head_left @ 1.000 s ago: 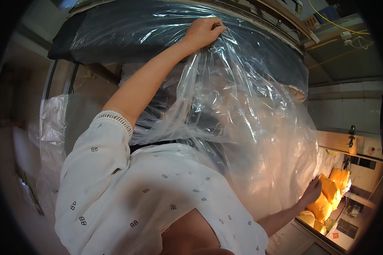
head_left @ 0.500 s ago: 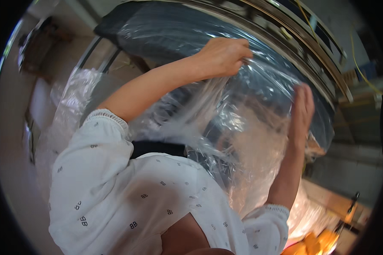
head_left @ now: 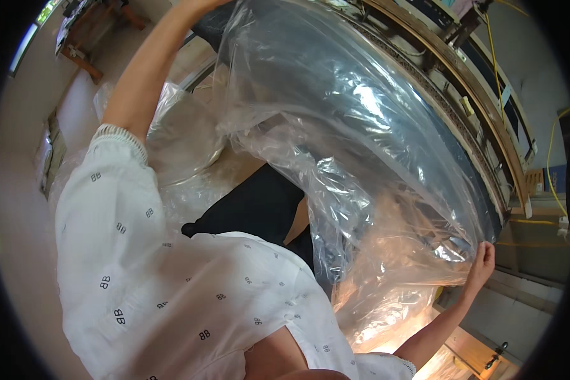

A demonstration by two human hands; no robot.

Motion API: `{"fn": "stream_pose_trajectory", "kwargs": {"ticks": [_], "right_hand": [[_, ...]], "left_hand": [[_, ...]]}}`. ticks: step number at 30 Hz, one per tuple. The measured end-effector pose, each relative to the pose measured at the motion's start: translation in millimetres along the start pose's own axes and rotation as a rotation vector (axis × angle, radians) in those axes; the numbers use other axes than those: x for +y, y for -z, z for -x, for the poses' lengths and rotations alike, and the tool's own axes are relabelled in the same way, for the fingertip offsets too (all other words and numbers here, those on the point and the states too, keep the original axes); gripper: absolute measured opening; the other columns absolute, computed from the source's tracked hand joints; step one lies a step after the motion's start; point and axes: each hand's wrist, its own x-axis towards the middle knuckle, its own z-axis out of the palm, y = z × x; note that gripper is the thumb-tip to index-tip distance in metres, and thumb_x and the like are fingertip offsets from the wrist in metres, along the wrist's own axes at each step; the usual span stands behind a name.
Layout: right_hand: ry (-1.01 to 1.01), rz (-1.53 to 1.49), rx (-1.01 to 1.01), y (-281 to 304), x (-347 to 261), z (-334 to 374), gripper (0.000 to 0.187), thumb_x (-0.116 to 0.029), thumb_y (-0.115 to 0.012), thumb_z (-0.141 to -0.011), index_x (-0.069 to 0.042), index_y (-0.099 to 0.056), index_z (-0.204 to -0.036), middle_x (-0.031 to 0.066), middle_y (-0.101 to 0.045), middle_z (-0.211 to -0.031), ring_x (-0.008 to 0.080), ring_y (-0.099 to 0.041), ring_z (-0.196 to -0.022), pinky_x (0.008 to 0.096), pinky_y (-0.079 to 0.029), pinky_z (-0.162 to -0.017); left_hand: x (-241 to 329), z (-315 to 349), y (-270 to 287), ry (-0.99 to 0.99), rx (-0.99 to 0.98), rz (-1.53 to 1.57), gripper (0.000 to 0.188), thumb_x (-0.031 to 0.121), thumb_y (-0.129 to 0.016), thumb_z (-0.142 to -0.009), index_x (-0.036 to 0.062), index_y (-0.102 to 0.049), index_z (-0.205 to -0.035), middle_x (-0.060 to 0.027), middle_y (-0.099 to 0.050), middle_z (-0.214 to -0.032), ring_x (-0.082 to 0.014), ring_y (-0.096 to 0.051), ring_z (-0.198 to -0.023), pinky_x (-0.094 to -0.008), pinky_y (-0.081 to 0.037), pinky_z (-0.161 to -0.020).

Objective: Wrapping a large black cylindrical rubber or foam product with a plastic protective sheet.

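Observation:
A large clear plastic sheet spreads over a dark, padded-looking surface and hangs in shiny folds toward my lap. My right hand is closed at the sheet's right corner, fingers pinched on its edge. Far to the left, my left hand reaches to the picture's top edge beside the sheet's upper left corner; its fingers are cut off, so its grip is hidden. The dark surface shows past the sheet there and along its far edge.
Beyond the sheet runs a long machine-like frame with wooden rails and yellow cords. More crumpled clear plastic lies at the left. A wooden table stands at the far left, and an orange-brown wooden piece at lower right.
My hands have moved far apart: the left up and leftward, the right down and rightward. The bunched plastic sheet is now stretched wide across the dark surface.

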Motion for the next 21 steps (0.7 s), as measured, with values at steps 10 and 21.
{"fn": "stream_pose_trajectory", "kwargs": {"ticks": [10,21], "right_hand": [[-0.079,0.295,0.012,-10,31,-7,0.040,-0.031,-0.052,-0.092,-0.003,-0.042,-0.066,-0.0032,-0.035,-0.058,0.0072,-0.029,-0.056,0.0266,-0.026,-0.047],[-0.131,0.296,-0.053,-17,47,-16,0.040,-0.031,-0.051,-0.093,-0.002,-0.042,-0.068,-0.0032,-0.033,-0.060,0.0070,-0.029,-0.059,0.0250,-0.026,-0.049]], "left_hand": [[-25,22,-192,-0.714,0.367,-0.284,0.059,0.050,-0.053,-0.085,0.0102,-0.046,-0.128,-0.0096,-0.045,-0.134,-0.0263,-0.037,-0.127,-0.0482,-0.026,-0.104],[-46,-6,-110,-0.686,0.708,-0.098,0.017,0.016,-0.059,-0.079,0.0032,-0.063,-0.090,-0.0135,-0.060,-0.107,-0.0282,-0.061,-0.085,-0.0363,-0.047,-0.073]]}}
